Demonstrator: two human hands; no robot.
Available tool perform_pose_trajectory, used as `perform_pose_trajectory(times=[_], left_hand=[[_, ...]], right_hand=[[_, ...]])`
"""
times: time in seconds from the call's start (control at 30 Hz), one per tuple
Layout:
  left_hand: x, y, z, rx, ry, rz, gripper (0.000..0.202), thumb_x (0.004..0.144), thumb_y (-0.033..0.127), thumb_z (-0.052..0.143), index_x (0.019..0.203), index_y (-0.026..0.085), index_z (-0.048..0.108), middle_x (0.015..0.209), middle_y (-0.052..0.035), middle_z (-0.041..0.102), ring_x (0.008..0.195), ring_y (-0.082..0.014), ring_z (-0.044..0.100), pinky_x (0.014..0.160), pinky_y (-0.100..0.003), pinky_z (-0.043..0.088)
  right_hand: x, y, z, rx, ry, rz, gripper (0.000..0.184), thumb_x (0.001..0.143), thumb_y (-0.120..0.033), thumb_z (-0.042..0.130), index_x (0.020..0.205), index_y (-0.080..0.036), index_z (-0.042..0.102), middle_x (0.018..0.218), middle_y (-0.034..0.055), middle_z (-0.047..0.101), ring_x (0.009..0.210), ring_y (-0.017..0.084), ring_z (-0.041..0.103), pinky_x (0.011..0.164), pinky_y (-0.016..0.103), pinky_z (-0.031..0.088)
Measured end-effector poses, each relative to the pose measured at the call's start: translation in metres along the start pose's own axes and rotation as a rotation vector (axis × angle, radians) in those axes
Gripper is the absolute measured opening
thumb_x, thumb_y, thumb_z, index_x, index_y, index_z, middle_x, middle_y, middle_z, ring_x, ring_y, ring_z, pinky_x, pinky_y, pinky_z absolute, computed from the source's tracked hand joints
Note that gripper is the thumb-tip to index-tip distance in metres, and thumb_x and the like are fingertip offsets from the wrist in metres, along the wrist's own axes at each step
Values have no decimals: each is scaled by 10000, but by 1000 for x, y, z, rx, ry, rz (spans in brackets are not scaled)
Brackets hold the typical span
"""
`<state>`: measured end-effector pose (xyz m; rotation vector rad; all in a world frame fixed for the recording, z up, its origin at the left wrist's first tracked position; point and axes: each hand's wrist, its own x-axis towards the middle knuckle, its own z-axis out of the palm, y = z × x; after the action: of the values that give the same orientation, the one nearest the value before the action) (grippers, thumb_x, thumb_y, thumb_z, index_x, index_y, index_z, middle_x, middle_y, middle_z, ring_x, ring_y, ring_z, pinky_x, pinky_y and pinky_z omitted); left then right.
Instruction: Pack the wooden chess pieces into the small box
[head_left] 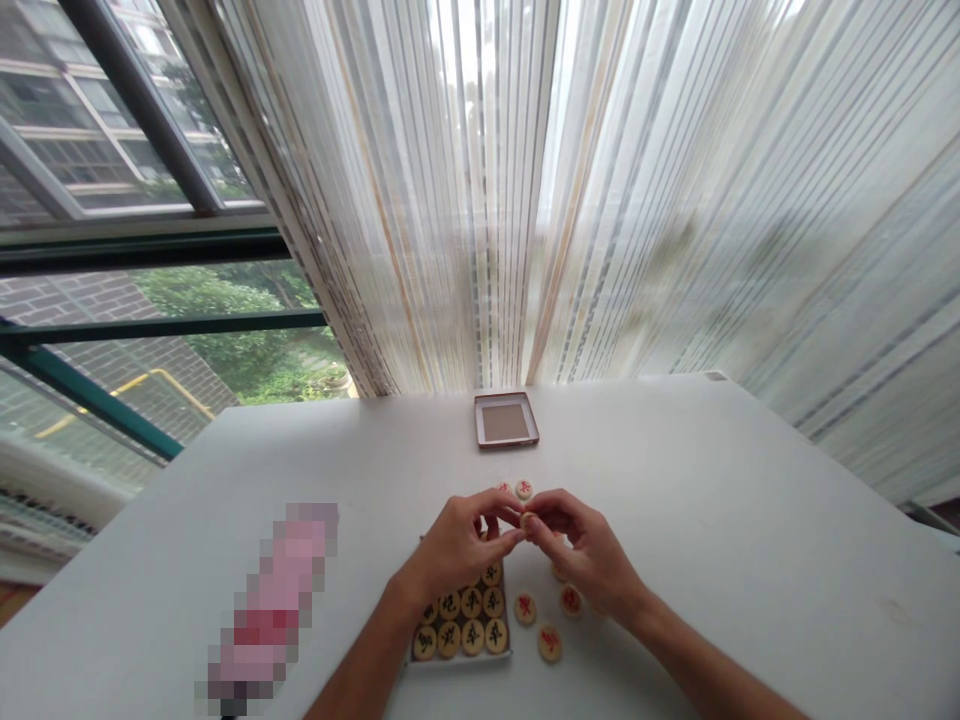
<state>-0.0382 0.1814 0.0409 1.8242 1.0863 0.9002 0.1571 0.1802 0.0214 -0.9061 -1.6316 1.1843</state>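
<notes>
A: Hands?

B: Left hand (463, 542) and right hand (586, 552) meet fingertip to fingertip just past the far edge of the box tray (459, 659). Both are closed in a pinch on one small round disc (527, 520). Can't tell which one bears it.

A: Where is the disc relative to the tray?

B: Above the tray's far right corner, lifted off the tabletop (750, 520). It sits between the two thumbs, so both hands are equally near. The right fingers wrap more of it.

A: Long axis?

B: None, it's round. Its face is too small to read, and I can't tell the tilt.

A: Is the tray filled?

B: The near rows are packed with black-marked discs (472, 604) lying flat and touching each other. The left wrist covers the far left part, so I can't tell whether slots are free there.

A: Anything loose?

B: Three red-marked discs (525, 607) lie just right of the tray, near the right wrist. Another red one (524, 489) lies just beyond the fingertips, on the tray's far side.

A: Lid?

B: A square lid (506, 420) lies well beyond the tray, straight ahead toward the curtain (600, 200), with its hollow side up.

A: Left side?

B: A blurred pink object (270, 610) lies well left of the tray, apart from both hands.
</notes>
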Motion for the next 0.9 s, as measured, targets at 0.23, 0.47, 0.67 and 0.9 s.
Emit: perform_pose_trajectory(times=[0.23,0.47,0.67,0.9], left_hand=[[0,1,0,21,15,11,196,857,299,675,1023,196,688,899,-21,746,617,-99,557,572,-206,446],[2,5,-3,70,42,21,219,892,376,645,970,190,729,845,-18,742,622,-109,569,573,-218,425],[2,3,-4,79,72,23,226,908,387,621,955,196,731,798,-11,737,635,-118,576,585,-224,422],[1,3,1,26,63,19,191,881,315,641,1015,191,696,913,-32,732,607,-101,555,549,-209,429]], right_hand=[[0,1,-1,12,-28,0,194,927,-356,637,1037,-195,633,989,63,731,885,192,714,810,313,588],[0,1,0,-3,-3,-19,212,897,-368,674,1001,-189,626,936,48,717,828,173,707,778,294,600],[0,2,1,35,-29,-27,198,908,-332,663,1046,-195,624,1004,63,714,892,191,707,827,327,593],[2,3,1,159,4,31,228,889,-371,690,1031,-200,641,1025,73,723,944,207,700,868,339,582]])
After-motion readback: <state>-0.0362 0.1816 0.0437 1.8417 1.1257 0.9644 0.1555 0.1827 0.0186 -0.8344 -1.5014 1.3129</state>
